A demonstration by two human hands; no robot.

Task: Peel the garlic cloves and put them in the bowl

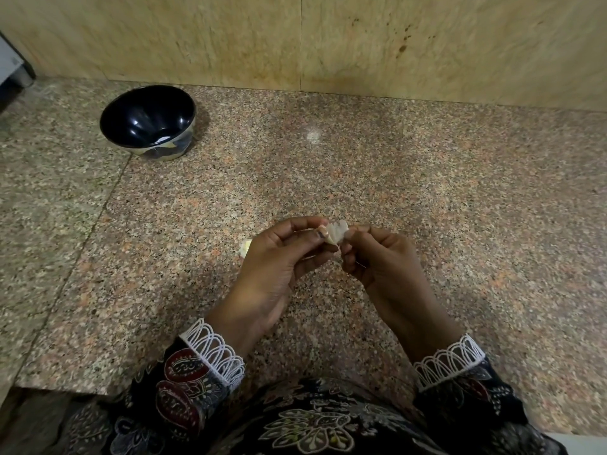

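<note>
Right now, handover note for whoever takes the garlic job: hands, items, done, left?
Left hand: pinches the pale papery garlic clove above the speckled granite counter.
Right hand: pinches the same clove's loose skin, mid-peel.
Glossy black round bowl: far left by the wall; whether anything lies in it cannot be told.
One small pale piece lies on the counter beside the left hand; clove or skin unclear.
Done: peeling started.
Left: finish peeling, carry the clove to the bowl, check the pale piece.
</note>
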